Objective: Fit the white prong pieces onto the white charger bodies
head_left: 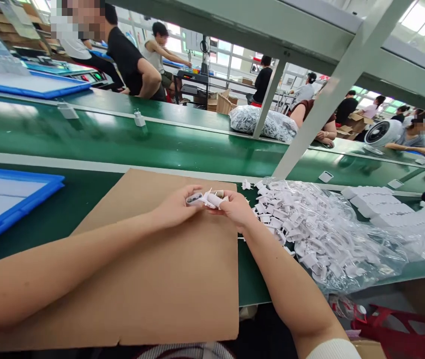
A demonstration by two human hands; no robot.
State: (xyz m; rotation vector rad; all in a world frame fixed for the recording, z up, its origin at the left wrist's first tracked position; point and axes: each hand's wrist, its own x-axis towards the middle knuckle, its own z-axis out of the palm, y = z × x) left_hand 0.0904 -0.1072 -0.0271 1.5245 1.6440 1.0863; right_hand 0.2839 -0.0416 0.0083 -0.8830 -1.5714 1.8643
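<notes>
Above a brown cardboard sheet [167, 279], my two hands meet around small white plastic parts. My left hand [180, 203] is closed on a white charger housing [194, 199] whose grey end, with dark openings, faces me. In my right hand [237, 207] is a white plug piece [209, 198] with a thin pointed tip, pinched close to the housing. White and tan covers wrap some of the right fingertips. Whether the two parts touch is hidden by the fingers. Just right of my right hand lies a heap of white plug pieces [295, 214], partly on clear plastic.
White blocks stand in rows [392, 209] at the right. A blue-rimmed tray [18, 199] is at the left. White adapters [139, 118] sit on the green conveyor belt [182, 144]. A slanted metal post [324, 94] rises beyond the heap. Several people work across the belt.
</notes>
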